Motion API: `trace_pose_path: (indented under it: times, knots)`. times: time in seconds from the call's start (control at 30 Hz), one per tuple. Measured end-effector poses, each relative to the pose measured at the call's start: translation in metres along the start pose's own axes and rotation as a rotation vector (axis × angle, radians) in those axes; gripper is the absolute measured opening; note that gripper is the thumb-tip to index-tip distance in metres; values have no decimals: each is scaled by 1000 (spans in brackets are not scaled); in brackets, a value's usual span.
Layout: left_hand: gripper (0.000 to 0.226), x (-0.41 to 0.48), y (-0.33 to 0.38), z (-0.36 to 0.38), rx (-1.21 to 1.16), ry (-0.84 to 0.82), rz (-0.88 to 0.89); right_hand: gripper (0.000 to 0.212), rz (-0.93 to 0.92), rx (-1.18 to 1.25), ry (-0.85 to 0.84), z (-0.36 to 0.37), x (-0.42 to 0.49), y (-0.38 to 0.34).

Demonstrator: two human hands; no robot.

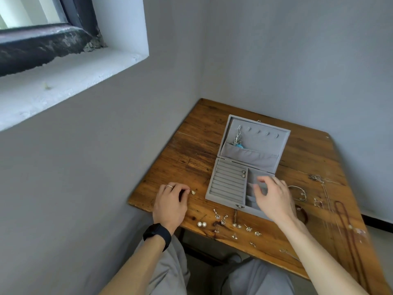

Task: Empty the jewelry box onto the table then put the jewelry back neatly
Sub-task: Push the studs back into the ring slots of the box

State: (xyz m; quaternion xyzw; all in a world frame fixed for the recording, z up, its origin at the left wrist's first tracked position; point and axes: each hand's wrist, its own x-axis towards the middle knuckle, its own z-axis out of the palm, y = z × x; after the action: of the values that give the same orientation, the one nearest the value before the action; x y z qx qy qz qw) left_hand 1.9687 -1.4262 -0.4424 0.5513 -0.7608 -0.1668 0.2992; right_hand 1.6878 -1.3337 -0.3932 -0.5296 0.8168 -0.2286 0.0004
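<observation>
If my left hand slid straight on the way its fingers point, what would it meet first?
Most likely the small pale teardrop earring lying on the wooden table just off the left hand's fingertips. Past it stands the grey felt jewelry box's left wall.

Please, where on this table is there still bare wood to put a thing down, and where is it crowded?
Bare wood: the table's far left, between its edge and the jewelry box, behind the left hand; and right of the open lid, behind the silver chain. Crowded: the front strip of earrings and the right side with the necklaces.
</observation>
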Motion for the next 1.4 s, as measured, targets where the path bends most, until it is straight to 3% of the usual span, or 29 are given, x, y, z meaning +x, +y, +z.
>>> trace_pose_path:
  times: [0.17, 0.37, 0.6, 0.73, 0.93, 1.4]
  knots:
    - [9, 15, 9, -15, -238, -117, -26, 59, -6, -143, -145, 15, -27, 13]
    - [10, 49, 80, -28, -274, -253, 249, 66, 18, -130, -260, 21, -31, 12]
    - [12, 92, 158, 10, 32, -574, 302, 62, 33, -37, -164, 21, -35, 9]
    - [12, 105, 174, 35, 295, -653, 285, 61, 59, 0, -206, 22, -32, 11]
    - [16, 120, 184, 50, 422, -779, 208, 63, 48, 23, -207, 22, -34, 12]
    - [22, 124, 189, 59, 497, -676, 224, 62, 63, 76, -181, 23, -36, 15]
